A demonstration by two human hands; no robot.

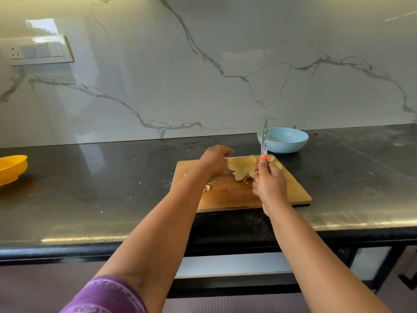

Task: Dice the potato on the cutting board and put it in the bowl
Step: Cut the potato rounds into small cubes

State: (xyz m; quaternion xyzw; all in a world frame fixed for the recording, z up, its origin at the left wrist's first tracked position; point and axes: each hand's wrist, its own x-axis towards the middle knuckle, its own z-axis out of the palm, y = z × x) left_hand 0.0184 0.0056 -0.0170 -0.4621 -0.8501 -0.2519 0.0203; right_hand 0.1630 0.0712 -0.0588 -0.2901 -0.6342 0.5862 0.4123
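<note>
Our right hand (268, 184) grips knife (264, 143), blade up | left hand (215, 161) loosely curled beside potato slices (240, 169) on cutting board (282, 193) | step: slicing done, dicing pending | next: stack slices; blue bowl (283, 140) behind.

You have one view only, from the camera on your head, wide-angle, looking forward and down along both forearms to the dark worktop (90, 177) and the marble wall (203, 75) behind it. The worktop's near edge crosses the lower frame, close to you.
</note>
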